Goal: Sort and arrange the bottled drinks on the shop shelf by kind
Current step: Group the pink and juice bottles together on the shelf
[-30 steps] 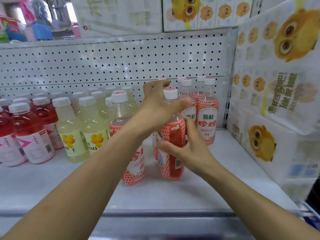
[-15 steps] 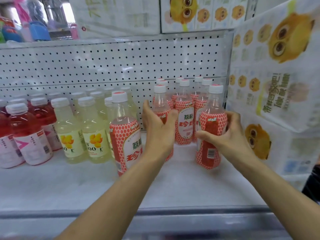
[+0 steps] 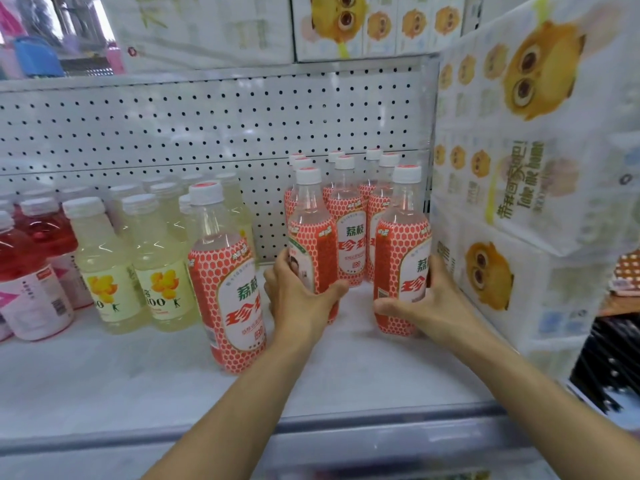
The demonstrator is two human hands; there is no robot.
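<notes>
Red honeycomb sleeves wrap the drinks grouped at the right end of the white shelf (image 3: 104, 375), seen from the head camera. Each of these bottles has a white cap and a clear, nearly colourless liquid showing above the sleeve.

The left hand (image 3: 301, 299) has its thumb and fingers curled round the lower half of the front-left lychee bottle (image 3: 311, 237), which stands upright. The right hand (image 3: 427, 303) wraps the lower part of the front-right lychee bottle (image 3: 401, 258), thumb across the front and fingers round the far side. That bottle is upright on the shelf, just beside the tissue packs (image 3: 519, 174) that wall off the right end.

Behind these two stand the back-row lychee bottles (image 3: 348, 220), close against the perforated back panel (image 3: 173, 126).

A lone lychee bottle (image 3: 228, 289) stands further forward and to the left, apart from the group and near the yellow drinks.

The yellow bottles (image 3: 104, 258) hold a pale yellow liquid and carry labels with a yellow flower; they stand in rows to the left. Beyond them, the red bottles (image 3: 31, 261) hold red liquid over pink and white labels.
</notes>
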